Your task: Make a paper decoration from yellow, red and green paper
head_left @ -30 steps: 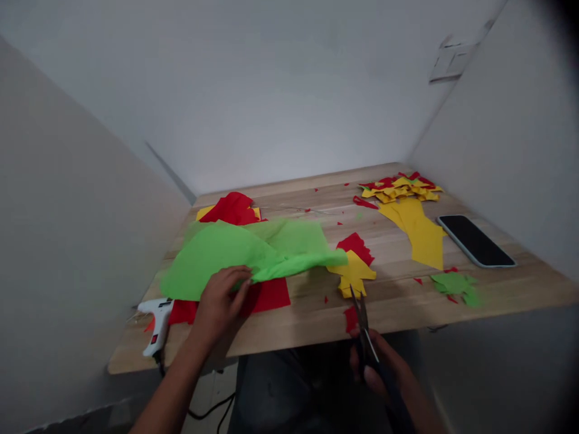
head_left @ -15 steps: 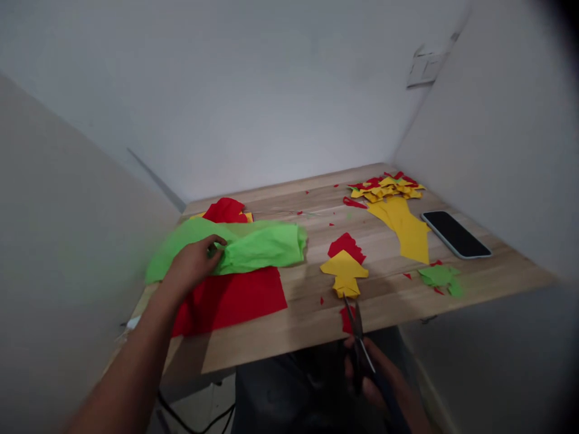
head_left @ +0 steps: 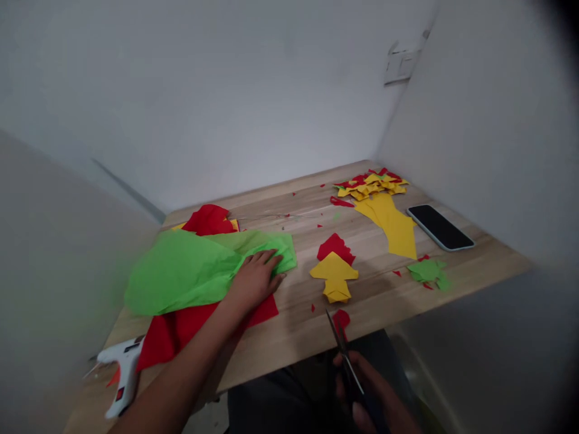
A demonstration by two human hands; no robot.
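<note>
Both hands are busy: my left fingers (head_left: pixel 263 260) press the green sheet (head_left: pixel 190 271), my right (head_left: pixel 357 386) grip scissors (head_left: pixel 344 349) below them.

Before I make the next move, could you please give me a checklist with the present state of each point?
1. Left hand rests on the green sheet: ok.
2. Green sheet lies flat, without creases: not ok, it is wrinkled.
3. Right hand holds the scissors: ok.
4. Scissor blades are closed: not ok, slightly apart.
5. Phone is away from both hands: ok.
6. Glue gun is cold: cannot tell.
</note>
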